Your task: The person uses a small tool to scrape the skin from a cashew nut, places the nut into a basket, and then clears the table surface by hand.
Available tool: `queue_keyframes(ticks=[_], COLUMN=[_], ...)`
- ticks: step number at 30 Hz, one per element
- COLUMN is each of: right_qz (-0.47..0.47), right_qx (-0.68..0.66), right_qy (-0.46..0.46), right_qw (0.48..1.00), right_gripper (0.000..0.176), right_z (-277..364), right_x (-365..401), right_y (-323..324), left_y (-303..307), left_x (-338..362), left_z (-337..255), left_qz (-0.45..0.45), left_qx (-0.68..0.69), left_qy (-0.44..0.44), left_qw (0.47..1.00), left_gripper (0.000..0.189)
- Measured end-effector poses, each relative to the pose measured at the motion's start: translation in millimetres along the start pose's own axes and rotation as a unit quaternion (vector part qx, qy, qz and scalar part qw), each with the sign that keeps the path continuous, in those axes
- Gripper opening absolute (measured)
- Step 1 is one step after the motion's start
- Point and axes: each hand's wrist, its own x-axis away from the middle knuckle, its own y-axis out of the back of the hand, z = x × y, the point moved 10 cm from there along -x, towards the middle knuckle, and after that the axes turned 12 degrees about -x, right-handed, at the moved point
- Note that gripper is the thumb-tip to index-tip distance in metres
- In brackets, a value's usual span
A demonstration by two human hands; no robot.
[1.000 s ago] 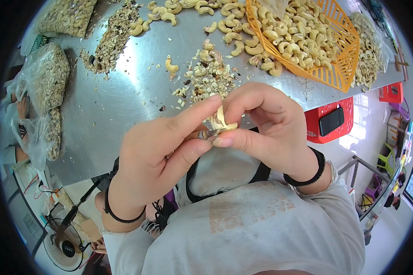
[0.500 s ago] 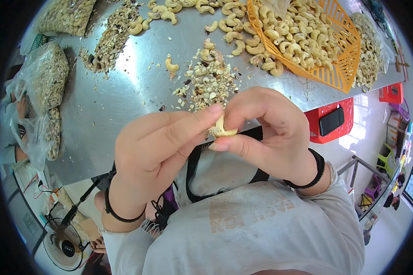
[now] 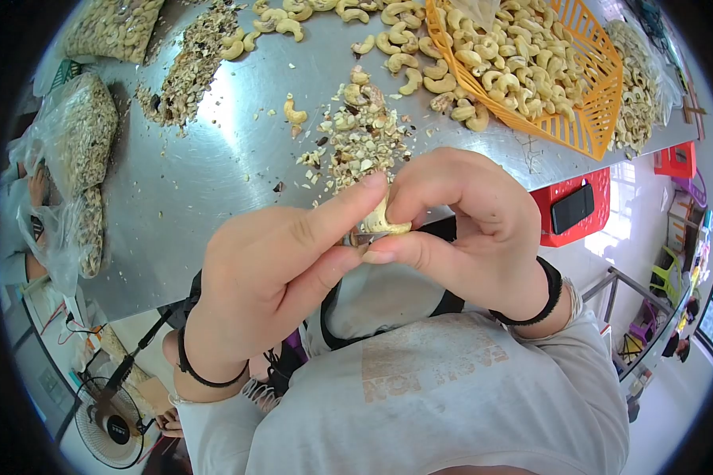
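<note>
Between the thumb and bent forefinger of my right hand [image 3: 471, 210] is a pale cashew nut [image 3: 379, 218]. My left hand [image 3: 273, 257] meets it from the other side, its forefinger along the nut and its thumb just below. A thin grey blade-like piece [image 3: 364, 237] shows at the left thumb tip, against the nut; most of it is hidden by the fingers. Beyond both hands, a heap of broken cashew bits [image 3: 364, 142] lies on the metal table [image 3: 245, 158]. One loose cashew [image 3: 295, 109] rests left of that heap.
An orange basket [image 3: 602, 119] full of cashews stands at the back right, with whole cashews [image 3: 400, 39] beside it. Brown scraps [image 3: 186, 75] and filled plastic bags [image 3: 87, 134] occupy the left. A phone [image 3: 572, 210] lies on a red stool [image 3: 602, 226]. Another person's hand [image 3: 38, 186] shows far left.
My left hand has shifted slightly, its thumb now showing below the forefinger near the nut. The grey piece has come into view. My right hand keeps its hold on the cashew.
</note>
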Motion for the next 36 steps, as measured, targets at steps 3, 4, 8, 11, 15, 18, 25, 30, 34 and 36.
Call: queue_keyframes(ticks=[3,4,8,11,15,18,25,30,34,36], right_qz=[-0.062,-0.07,-0.07,-0.072,-0.078,-0.061,-0.039,-0.034,-0.035,-0.031], right_qx=[0.003,-0.003,-0.025,-0.047,-0.059,-0.041,-0.042,-0.06,-0.071,-0.069], right_qy=[0.014,0.014,0.004,-0.005,-0.014,0.01,0.039,0.03,0.001,0.0], right_qw=[0.998,0.997,0.997,0.996,0.995,0.997,0.998,0.997,0.997,0.997], right_gripper=[0.02,0.019,0.019,0.018,0.018,0.018,0.017,0.017,0.017,0.016], right_z=[1,1,-3,-7,-8,-3,3,1,-5,-5], right_x=[0,0,1,3,3,0,-1,-2,-2,-2], right_y=[8,9,8,7,8,8,5,3,5,5], left_y=[4,9,18,16,20,17,17,22,21,20], left_x=[-2,-3,1,-3,-1,-1,0,-1,-2,-1], left_z=[-10,-14,-17,-12,-9,-2,-6,-11,-6,-5], left_qz=[-0.041,-0.082,-0.157,-0.119,-0.136,-0.113,-0.105,-0.137,-0.127,-0.118], left_qx=[-0.048,-0.059,-0.085,-0.019,0.014,0.048,0.019,-0.01,0.055,0.074], left_qy=[-0.044,-0.061,-0.103,-0.079,-0.065,-0.027,-0.052,-0.09,-0.047,-0.034], left_qw=[0.997,0.993,0.979,0.99,0.989,0.992,0.993,0.986,0.989,0.99], left_gripper=[0.038,0.04,0.04,0.036,0.033,0.034,0.035,0.035,0.035,0.035])
